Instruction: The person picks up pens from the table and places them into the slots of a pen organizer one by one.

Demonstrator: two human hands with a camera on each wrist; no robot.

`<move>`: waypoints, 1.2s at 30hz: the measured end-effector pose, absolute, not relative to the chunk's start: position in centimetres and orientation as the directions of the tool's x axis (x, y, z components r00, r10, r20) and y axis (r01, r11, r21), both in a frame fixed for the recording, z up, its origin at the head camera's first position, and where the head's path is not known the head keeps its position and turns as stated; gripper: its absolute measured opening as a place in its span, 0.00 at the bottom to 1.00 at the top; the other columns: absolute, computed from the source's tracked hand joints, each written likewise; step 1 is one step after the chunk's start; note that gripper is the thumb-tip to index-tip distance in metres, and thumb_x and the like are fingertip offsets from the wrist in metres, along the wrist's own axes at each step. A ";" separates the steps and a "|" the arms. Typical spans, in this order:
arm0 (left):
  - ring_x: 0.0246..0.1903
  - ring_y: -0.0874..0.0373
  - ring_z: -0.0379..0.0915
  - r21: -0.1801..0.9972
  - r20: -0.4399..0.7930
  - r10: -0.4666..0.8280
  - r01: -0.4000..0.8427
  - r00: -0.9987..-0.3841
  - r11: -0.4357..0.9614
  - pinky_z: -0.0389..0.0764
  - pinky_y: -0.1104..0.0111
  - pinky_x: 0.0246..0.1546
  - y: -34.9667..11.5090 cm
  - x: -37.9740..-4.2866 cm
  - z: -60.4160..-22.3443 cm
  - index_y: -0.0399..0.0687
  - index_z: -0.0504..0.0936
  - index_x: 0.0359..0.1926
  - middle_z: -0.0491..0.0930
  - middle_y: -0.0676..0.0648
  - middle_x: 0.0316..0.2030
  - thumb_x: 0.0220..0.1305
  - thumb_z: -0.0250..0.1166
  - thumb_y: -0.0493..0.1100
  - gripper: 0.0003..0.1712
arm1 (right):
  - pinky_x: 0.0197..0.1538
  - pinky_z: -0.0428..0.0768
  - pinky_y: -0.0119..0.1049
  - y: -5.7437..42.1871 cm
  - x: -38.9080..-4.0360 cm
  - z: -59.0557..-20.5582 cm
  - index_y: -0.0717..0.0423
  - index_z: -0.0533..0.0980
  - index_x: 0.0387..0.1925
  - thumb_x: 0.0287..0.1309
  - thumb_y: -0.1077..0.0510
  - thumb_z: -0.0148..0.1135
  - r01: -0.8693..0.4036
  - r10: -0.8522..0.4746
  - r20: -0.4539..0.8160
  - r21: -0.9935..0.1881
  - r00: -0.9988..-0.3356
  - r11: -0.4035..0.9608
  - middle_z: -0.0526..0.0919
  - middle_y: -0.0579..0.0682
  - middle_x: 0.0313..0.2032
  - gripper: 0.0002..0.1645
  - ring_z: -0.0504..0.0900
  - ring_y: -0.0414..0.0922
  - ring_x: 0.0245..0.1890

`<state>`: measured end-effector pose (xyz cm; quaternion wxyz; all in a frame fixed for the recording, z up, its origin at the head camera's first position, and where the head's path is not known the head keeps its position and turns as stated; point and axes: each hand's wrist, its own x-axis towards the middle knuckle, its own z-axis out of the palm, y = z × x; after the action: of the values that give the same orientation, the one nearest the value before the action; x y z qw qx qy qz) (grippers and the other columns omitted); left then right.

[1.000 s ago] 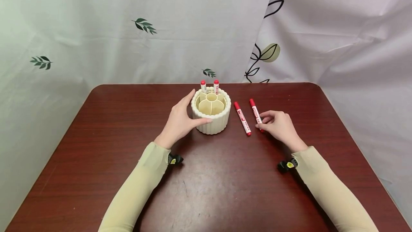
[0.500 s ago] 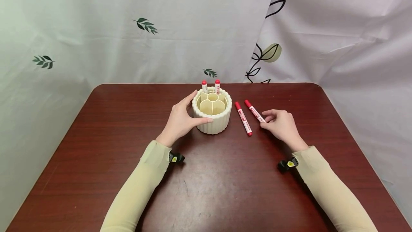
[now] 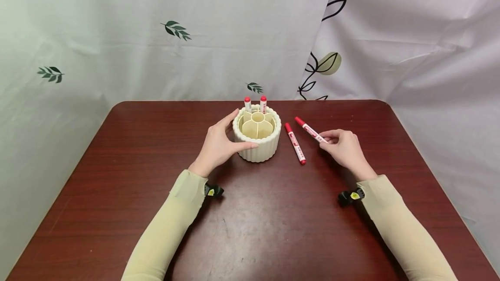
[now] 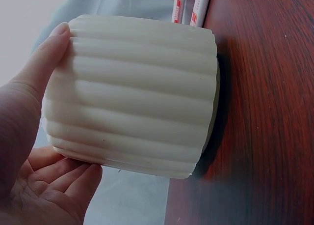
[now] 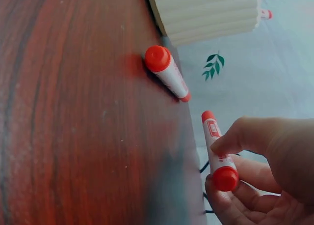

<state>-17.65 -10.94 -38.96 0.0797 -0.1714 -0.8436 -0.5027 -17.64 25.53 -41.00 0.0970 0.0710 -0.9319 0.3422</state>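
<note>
A cream ribbed pen holder [image 3: 261, 151] with petal-shaped compartments stands upright at the table's far middle. My left hand [image 3: 216, 147] grips its left side, thumb across the front and fingers round the far side; the left wrist view shows the thumb by the rim of the ribbed wall [image 4: 137, 92]. To the right, my right hand [image 3: 345, 148] pinches a red-capped white marker [image 3: 310, 131] near its lower end. In the right wrist view this marker [image 5: 213, 131] is clear of the tabletop, between thumb and fingers. Another such marker [image 3: 295, 144] lies on the table between holder and right hand.
Two red-capped markers, a left one [image 3: 248, 105] and a right one [image 3: 263, 106], stand in the holder's back compartments. The dark red wooden table [image 3: 250, 220] ends close behind the holder, where a pale leaf-printed curtain [image 3: 218, 64] hangs.
The right hand has taken up the right-hand marker from the table, its far cap swinging left and rising. The left hand keeps its grip on the pen holder.
</note>
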 end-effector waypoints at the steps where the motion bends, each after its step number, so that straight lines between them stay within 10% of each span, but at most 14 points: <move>1: 0.63 0.60 0.71 0.821 0.306 0.209 0.369 -0.929 0.436 0.74 0.66 0.62 -10.9 -17.6 -38.9 0.45 0.65 0.76 0.68 0.51 0.71 0.40 0.86 0.58 0.64 | 0.31 0.73 0.24 25.5 -17.7 -41.0 0.62 0.87 0.42 0.56 0.64 0.70 -0.205 -0.068 0.236 -0.626 -0.969 0.753 0.87 0.52 0.29 0.11 0.82 0.47 0.29; 14: 0.63 0.61 0.71 0.826 0.308 0.213 0.372 -0.927 0.424 0.73 0.65 0.63 -10.9 -17.8 -38.9 0.45 0.66 0.76 0.68 0.52 0.71 0.41 0.86 0.57 0.63 | 0.32 0.78 0.20 25.7 -17.7 -38.8 0.62 0.86 0.48 0.61 0.61 0.71 -0.209 0.013 0.273 -0.764 -0.962 0.611 0.87 0.57 0.35 0.14 0.82 0.33 0.28; 23: 0.63 0.62 0.71 0.830 0.301 0.209 0.364 -0.930 0.424 0.73 0.67 0.62 -10.9 -17.7 -39.0 0.46 0.65 0.76 0.68 0.52 0.71 0.41 0.86 0.58 0.63 | 0.27 0.73 0.23 25.8 -17.5 -37.4 0.63 0.86 0.49 0.59 0.59 0.74 -0.180 0.103 0.262 -0.853 -0.959 0.491 0.85 0.39 0.29 0.18 0.77 0.34 0.26; 36: 0.64 0.61 0.71 0.834 0.291 0.209 0.354 -0.934 0.424 0.73 0.66 0.63 -10.9 -17.7 -39.0 0.48 0.65 0.76 0.67 0.52 0.71 0.41 0.86 0.58 0.63 | 0.44 0.83 0.26 24.5 -17.8 -36.0 0.66 0.84 0.49 0.52 0.71 0.76 -0.273 0.178 0.267 -0.962 -0.947 -0.012 0.88 0.48 0.37 0.20 0.87 0.39 0.35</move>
<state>-17.67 -10.92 -38.99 0.0712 -0.1676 -0.8408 -0.5099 -17.77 24.47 -35.96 0.1587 0.0348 -0.6845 0.7106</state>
